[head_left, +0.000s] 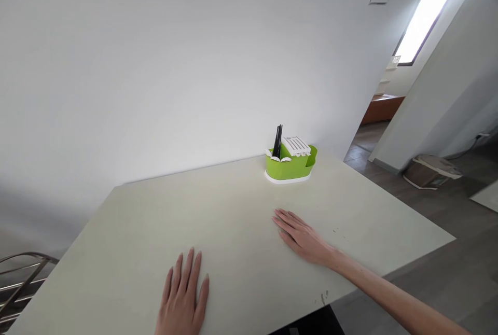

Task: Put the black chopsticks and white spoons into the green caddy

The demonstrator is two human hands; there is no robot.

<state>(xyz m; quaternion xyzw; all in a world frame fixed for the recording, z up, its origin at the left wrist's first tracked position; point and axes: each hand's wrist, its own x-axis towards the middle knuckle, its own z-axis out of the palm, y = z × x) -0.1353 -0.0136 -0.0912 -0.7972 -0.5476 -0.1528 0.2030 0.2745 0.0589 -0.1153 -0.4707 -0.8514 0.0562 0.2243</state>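
Observation:
My left hand (182, 298) lies palm down on the pale tabletop (210, 200) near its front edge, fingers stretched out and holding nothing. Farther right and forward, my right hand (298, 235) rests flat on the same surface, its fingers extended and nothing in them. Beyond that hand, apart from it, a green utensil caddy (288, 168) with a white base stands against the wall. Black chopsticks (277, 142) stick up from its left part, with white spoon-like pieces around them. A white slotted piece (296, 145) sits on its right part.
A white wall (194, 65) closes off the table's back. At the lower left is a metal rack (27, 278). A dark object (311, 323) shows below the front edge. On the floor to the right stands a bin-like box (431, 170), near a doorway with a bright window (428, 18).

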